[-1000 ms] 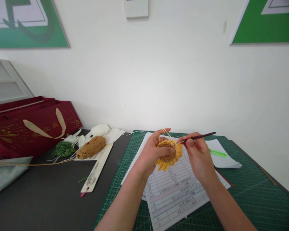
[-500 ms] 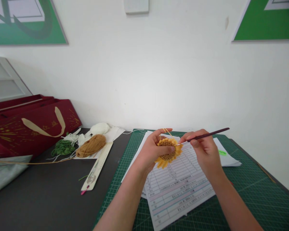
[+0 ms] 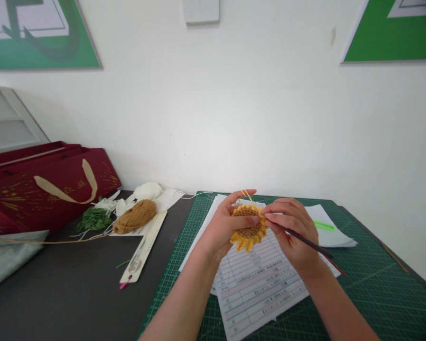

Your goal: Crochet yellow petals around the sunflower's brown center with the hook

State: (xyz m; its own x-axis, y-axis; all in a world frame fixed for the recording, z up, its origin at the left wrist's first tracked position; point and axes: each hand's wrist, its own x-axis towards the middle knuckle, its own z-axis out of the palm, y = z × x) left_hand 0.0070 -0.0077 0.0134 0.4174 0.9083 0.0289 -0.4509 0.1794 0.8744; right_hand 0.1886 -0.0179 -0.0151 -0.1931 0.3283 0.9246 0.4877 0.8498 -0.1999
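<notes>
My left hand [image 3: 224,222] pinches a crocheted sunflower [image 3: 246,232] with a brown centre and yellow petals, its thumb lying across the centre. Yellow yarn [image 3: 247,195] loops over the raised left index finger. In my right hand [image 3: 295,229] is a dark-handled crochet hook [image 3: 310,243], gripped like a pen, with the handle slanting down to the right. Its tip meets the flower's right edge, where my fingers hide it. Both hands are above printed sheets [image 3: 259,289] with rows of text.
The sheets lie on a green cutting mat [image 3: 369,284]. To the left are a brown yarn ball [image 3: 135,216], green yarn [image 3: 94,219], white yarn [image 3: 147,191] and a cream ruler-like strip [image 3: 145,246]. A red gift bag [image 3: 57,184] stands by the wall. A green marker [image 3: 323,226] rests on paper.
My right hand has moved in against the flower's right edge. The hook's handle has swung from pointing up-right to down-right. My left hand keeps its hold.
</notes>
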